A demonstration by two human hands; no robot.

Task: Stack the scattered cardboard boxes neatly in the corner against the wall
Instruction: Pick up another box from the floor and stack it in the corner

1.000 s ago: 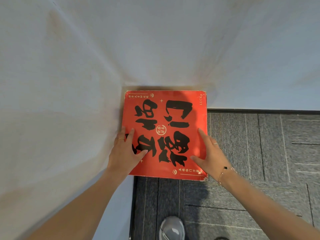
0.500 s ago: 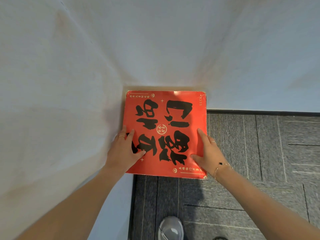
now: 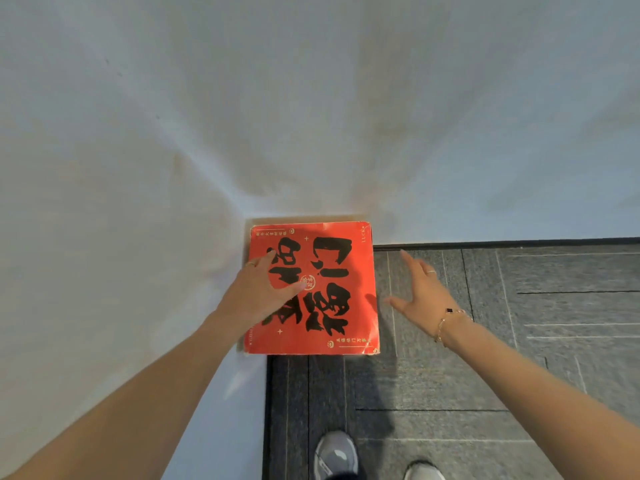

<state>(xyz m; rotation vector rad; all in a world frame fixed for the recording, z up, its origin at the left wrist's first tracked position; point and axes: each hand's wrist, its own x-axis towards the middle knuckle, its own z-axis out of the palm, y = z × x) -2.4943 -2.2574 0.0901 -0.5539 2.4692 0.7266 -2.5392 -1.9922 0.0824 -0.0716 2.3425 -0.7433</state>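
— What lies underfoot?
— Grey carpet tiles [image 3: 554, 341], a dark baseboard [image 3: 502, 242] along their far edge.
— And nearest?
— Two grey sneakers [image 3: 336, 455] at the carpet's near edge.

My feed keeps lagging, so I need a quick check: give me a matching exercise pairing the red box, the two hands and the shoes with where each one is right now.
Things:
1. red box
2. left hand
3. right hand
4. grey shoes

Places:
A. open, over the grey carpet, right of the box and clear of it
B. tucked into the corner where the two white walls meet
C. at the bottom edge of the view, on the carpet
D. lying flat on the printed lid

Pairs: 1-B, 2-D, 3-A, 4-C
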